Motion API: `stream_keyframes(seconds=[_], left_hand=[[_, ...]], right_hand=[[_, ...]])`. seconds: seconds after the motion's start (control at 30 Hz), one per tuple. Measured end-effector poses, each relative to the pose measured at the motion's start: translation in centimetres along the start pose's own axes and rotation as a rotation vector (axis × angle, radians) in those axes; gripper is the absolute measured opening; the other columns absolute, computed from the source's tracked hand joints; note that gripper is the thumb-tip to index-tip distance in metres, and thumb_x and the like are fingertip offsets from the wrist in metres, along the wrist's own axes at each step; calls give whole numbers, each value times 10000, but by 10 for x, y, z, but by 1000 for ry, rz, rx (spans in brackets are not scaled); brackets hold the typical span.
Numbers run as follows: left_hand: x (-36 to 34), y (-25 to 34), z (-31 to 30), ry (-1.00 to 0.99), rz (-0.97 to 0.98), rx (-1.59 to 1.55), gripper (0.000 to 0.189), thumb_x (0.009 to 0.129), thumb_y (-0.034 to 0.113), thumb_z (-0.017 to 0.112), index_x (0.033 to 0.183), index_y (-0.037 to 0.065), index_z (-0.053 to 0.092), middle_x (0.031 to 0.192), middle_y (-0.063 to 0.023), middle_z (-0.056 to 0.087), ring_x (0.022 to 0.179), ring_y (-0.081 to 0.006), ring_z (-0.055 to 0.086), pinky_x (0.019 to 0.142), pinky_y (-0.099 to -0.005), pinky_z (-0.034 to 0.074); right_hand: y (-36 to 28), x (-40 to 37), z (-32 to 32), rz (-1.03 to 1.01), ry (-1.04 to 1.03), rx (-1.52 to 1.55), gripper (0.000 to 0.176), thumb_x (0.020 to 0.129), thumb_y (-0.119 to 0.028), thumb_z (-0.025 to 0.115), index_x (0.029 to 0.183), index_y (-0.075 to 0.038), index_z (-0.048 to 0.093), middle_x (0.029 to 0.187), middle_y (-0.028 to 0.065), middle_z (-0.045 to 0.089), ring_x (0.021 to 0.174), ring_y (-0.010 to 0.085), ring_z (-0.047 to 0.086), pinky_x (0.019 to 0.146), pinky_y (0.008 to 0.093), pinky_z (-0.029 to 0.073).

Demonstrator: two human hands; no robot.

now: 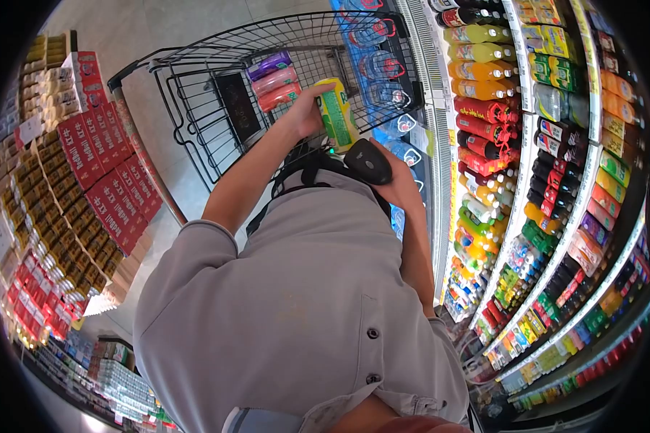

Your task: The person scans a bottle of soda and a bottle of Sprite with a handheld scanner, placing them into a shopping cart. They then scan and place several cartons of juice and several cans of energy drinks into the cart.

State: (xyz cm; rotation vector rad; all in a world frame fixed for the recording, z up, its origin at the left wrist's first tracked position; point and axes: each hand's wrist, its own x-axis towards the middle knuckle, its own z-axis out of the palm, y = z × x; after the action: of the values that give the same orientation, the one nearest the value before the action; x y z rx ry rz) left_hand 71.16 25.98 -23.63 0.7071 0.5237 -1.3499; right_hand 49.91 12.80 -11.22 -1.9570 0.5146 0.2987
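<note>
A yellow and green package [335, 115] is held by my left hand [308, 114], whose fingers wrap over its upper end, above the near part of the black wire cart [188, 108]. My right hand [402, 182] grips a black handheld scanner [368, 162], pointed toward the lower end of the package. In the cart, left of my left hand, lie a purple pack [269, 66], a pink pack [274, 81] and a red pack [279, 97] side by side. The fingertips of my right hand are partly hidden behind the scanner.
Shelves of drink bottles [484, 90] run along the right side. Large water bottles [383, 65] stand low beyond the cart. Stacked red cartons [112, 162] and rows of cans [68, 231] rise on the left. Grey floor [217, 22] shows past the cart.
</note>
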Motion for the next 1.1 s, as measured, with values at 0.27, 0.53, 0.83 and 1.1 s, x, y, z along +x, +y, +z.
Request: stream_keyframes(seconds=[0.27,0.53,0.83,1.1], left_hand=[[-13,-13,24,-206,-36,125,462,947,289,679,1341,111,514,1234,-96,627,1187,-280,618,1014,-544,485],[2,-65,55,19,19,328,403,908,302,750,1230,117,595,1127,-58,687,1037,-223,692,936,-452,563],[-21,-124,113,-174,12,275,405,945,349,694,1262,119,592,1126,-48,706,1017,-197,709,903,-433,572],[-2,-212,181,-110,377,405,346,927,243,736,1161,55,564,998,-121,680,945,-326,726,835,-485,611]], right_hand=[[-18,-18,-6,135,49,154,581,820,-159,795,1350,-22,600,1286,151,677,1179,227,661,994,323,501],[42,-53,-19,172,64,171,527,839,-186,800,1314,-37,628,1206,146,713,1127,208,680,951,326,516],[115,-101,-73,51,55,133,411,816,-205,834,1173,-42,708,1031,155,758,989,187,720,863,340,555],[182,-159,-110,-100,121,630,484,788,-149,877,1215,-41,676,1098,45,729,995,111,665,888,303,533]])
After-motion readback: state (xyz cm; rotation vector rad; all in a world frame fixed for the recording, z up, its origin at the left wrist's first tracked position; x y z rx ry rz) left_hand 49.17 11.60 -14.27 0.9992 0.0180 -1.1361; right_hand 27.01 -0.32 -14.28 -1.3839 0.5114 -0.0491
